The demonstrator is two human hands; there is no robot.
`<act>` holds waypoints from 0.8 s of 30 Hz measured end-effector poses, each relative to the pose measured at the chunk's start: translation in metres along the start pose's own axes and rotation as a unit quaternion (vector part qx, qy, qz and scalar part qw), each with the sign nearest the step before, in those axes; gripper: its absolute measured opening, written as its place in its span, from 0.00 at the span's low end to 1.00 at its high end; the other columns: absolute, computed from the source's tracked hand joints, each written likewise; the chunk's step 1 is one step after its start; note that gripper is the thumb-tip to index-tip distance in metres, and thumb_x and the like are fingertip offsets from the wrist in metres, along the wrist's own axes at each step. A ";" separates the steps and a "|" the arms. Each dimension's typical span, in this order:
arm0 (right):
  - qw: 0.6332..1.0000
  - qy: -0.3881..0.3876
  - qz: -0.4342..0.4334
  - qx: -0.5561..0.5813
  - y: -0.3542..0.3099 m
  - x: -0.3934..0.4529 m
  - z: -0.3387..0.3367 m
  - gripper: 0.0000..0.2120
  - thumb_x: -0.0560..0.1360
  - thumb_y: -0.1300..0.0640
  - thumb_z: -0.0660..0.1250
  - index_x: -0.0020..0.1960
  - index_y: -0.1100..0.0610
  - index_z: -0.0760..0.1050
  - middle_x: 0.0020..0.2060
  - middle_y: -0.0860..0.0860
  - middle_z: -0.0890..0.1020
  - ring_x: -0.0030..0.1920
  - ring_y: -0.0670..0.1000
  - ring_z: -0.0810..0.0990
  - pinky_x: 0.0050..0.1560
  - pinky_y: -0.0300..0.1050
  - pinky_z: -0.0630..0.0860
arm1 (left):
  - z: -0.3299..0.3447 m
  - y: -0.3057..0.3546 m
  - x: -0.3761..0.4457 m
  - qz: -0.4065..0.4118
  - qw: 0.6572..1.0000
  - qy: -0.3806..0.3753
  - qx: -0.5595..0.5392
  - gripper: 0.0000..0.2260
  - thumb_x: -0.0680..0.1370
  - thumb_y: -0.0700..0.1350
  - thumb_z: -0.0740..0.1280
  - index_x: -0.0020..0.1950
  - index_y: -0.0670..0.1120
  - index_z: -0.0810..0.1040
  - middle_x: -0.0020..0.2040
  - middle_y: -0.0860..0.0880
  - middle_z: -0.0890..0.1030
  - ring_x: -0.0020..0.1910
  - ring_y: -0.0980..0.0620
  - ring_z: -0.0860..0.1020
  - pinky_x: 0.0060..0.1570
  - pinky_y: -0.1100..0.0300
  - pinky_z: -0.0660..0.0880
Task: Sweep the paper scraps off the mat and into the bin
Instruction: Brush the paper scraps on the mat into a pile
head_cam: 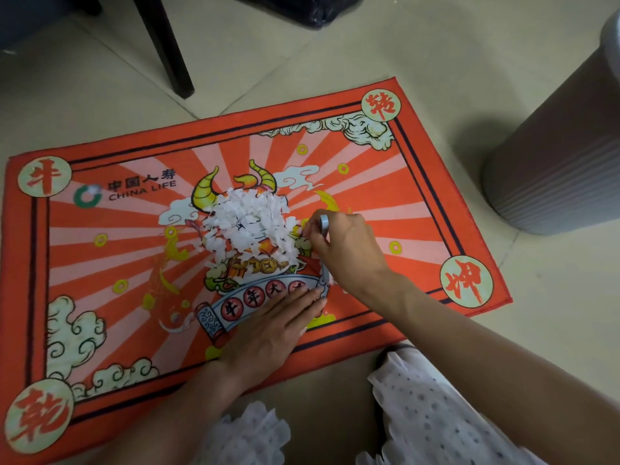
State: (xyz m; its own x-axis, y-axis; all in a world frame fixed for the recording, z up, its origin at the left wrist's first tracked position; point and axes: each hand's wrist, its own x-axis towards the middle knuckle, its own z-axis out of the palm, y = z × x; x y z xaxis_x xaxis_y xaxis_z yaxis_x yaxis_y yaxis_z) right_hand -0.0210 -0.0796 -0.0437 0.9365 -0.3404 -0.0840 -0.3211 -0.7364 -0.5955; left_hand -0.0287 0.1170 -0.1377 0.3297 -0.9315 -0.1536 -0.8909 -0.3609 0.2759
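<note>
Beige tiled floor [385, 45]; dark furniture leg [164, 45] stands upper left.

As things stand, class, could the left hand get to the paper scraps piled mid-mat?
Probably yes. The left hand lies flat on the mat just below the paper scraps, with only bare mat between them.

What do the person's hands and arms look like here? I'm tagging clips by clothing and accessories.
Both forearms are bare, with no sleeves reaching them and no gloves. The right hand wears a wide, smooth grey band, seemingly a ring, on one finger. The left hand shows no ring or watch. White, dark-dotted, frilly-edged clothing appears below the arms.
</note>
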 end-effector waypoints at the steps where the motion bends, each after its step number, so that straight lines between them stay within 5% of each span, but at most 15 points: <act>1: 1.000 0.000 -0.004 -0.002 -0.003 0.002 0.003 0.08 0.76 0.60 0.61 0.44 0.59 0.78 0.35 0.57 0.82 0.36 0.61 0.79 0.36 0.52 0.75 | 0.002 0.001 0.000 -0.001 1.000 0.000 -0.013 0.26 0.83 0.42 0.57 0.80 0.50 0.54 0.80 0.52 0.55 0.79 0.54 0.50 0.76 0.56 0.51; 9: 0.999 -0.008 -0.033 0.010 -0.033 0.018 0.024 0.08 0.77 0.62 0.60 0.44 0.60 0.77 0.34 0.56 0.80 0.34 0.59 0.77 0.35 0.53 0.76 | 0.010 0.001 -0.003 -0.014 0.999 0.009 -0.049 0.38 0.76 0.34 0.69 0.80 0.52 0.54 0.80 0.53 0.53 0.79 0.55 0.52 0.73 0.59 0.57; 15: 0.999 -0.012 -0.008 0.034 -0.033 0.031 0.025 0.09 0.78 0.59 0.60 0.46 0.60 0.78 0.36 0.58 0.80 0.37 0.61 0.78 0.39 0.55 0.78 | 0.009 0.002 -0.004 -0.006 0.998 0.010 -0.063 0.38 0.76 0.31 0.64 0.81 0.51 0.52 0.81 0.52 0.51 0.79 0.55 0.48 0.74 0.57 0.56; 24: 0.996 0.026 0.042 0.076 0.001 0.051 -0.021 0.12 0.77 0.54 0.60 0.44 0.60 0.80 0.38 0.59 0.83 0.36 0.60 0.80 0.37 0.56 0.80 | 0.005 -0.005 -0.003 0.016 0.999 -0.008 -0.049 0.29 0.83 0.39 0.58 0.81 0.49 0.50 0.81 0.52 0.50 0.79 0.54 0.44 0.77 0.55 0.52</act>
State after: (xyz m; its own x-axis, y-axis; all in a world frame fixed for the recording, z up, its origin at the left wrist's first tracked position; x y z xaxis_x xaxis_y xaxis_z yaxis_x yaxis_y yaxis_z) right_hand 0.0237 -0.1099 -0.0316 0.8975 -0.4298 -0.0991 -0.3689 -0.6084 -0.7027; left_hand -0.0265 0.1216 -0.1439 0.2953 -0.9424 -0.1573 -0.8660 -0.3336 0.3726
